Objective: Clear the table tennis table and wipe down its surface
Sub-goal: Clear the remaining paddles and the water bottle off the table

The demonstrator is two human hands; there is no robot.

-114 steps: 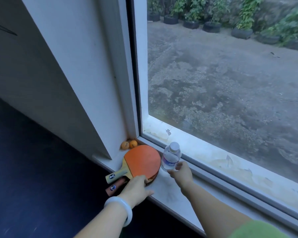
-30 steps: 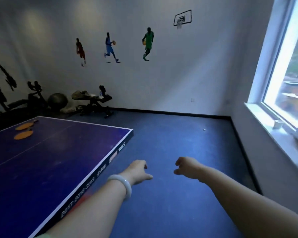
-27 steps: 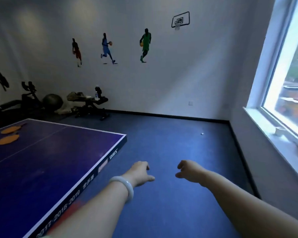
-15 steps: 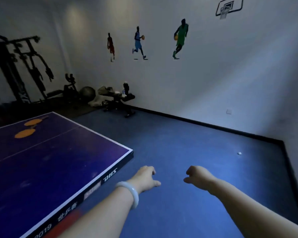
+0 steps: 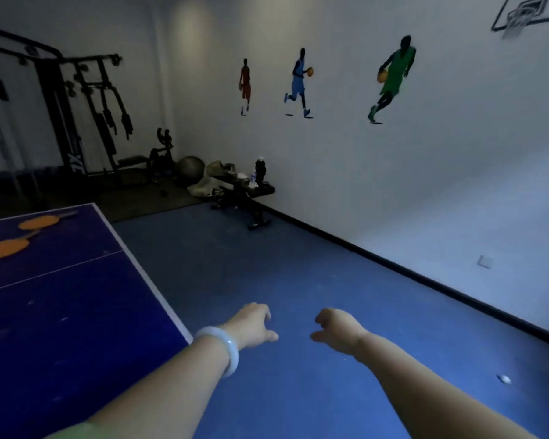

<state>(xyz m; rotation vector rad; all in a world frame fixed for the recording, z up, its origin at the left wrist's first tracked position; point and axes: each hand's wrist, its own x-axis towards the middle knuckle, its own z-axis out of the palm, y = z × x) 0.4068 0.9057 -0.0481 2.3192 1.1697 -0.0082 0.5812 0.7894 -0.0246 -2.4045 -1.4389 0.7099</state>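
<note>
**Desk:** Caption pls. What am I looking at?

**Op:** Gym room, dim. I'm standing at the near right corner of the table tennis table (image 5: 61, 312), both arms out in front over the blue floor (image 5: 298, 264). Left hand (image 5: 252, 326), w/ a pale bangle (image 5: 225, 346) on the wrist, hangs just past the table's white edge, fingers loosely curled, holding nothing. Right hand (image 5: 338, 331) is beside it, a bit apart, same loose curl, also holding nothing.

**Desk:** Table cleared yet?

**Op:** Not fully. Two orange paddles (image 5: 19, 232) lie on the far left part of the top, one a little farther than the other, handles pointing right. The near stretch of the top shows nothing on it, as far as I can see; the left side runs out of frame, so can't speak for that.

**Desk:** Wiping?

**Op:** My read: not started. No cloth in either hand, none visible on the top, and faint pale smudges show on the near surface. So clearing is partway at best, wipe-down all still to do.

**Desk:** Anything else in shot?

**Op:** A small white ball (image 5: 504, 379) on the floor, near right, well away from the table. Weight bench (image 5: 244, 198) w/ a dark bottle (image 5: 260, 169) on it by the far wall, grey exercise ball (image 5: 191, 167) and a rack (image 5: 76, 122) far left. Basketball-player decals (image 5: 298, 80) on the wall.

**Desk:** Next?

**Op:** I'd guess those paddles come off first, then find a cloth.
</note>
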